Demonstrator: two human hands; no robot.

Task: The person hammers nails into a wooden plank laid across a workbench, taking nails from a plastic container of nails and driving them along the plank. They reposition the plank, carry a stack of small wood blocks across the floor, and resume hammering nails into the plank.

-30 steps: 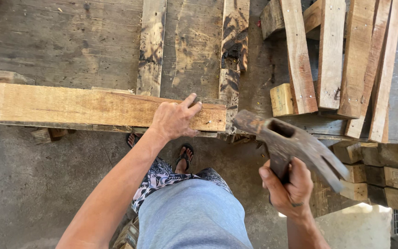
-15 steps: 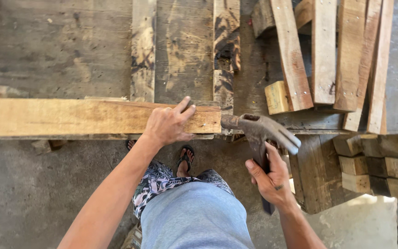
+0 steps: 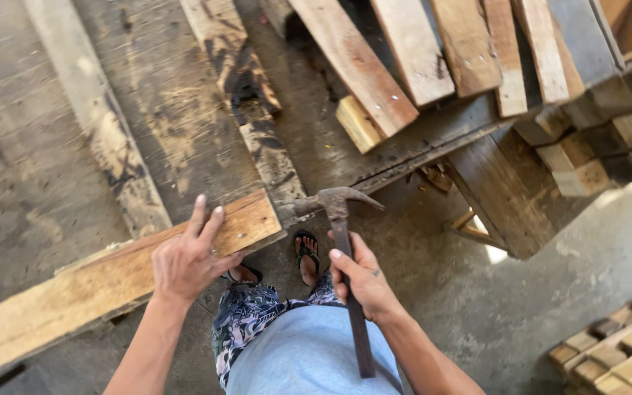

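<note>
Head view: left hand (image 3: 188, 260) flat on the plank (image 3: 104, 281), fingers spread, near its end at the workbench (image 3: 45, 146) edge. Right hand (image 3: 363, 281) wrapped around the hammer (image 3: 341, 241) handle, head level with the plank's end, just beside it; contact unclear. Loose boards (image 3: 418, 51) piled farther back. Sandalled feet (image 3: 305, 252) on the concrete floor (image 3: 477, 307) below.

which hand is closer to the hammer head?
Right. The right hand grips the handle just below the hammer head. The left hand presses on the plank, off to the head's left.
</note>
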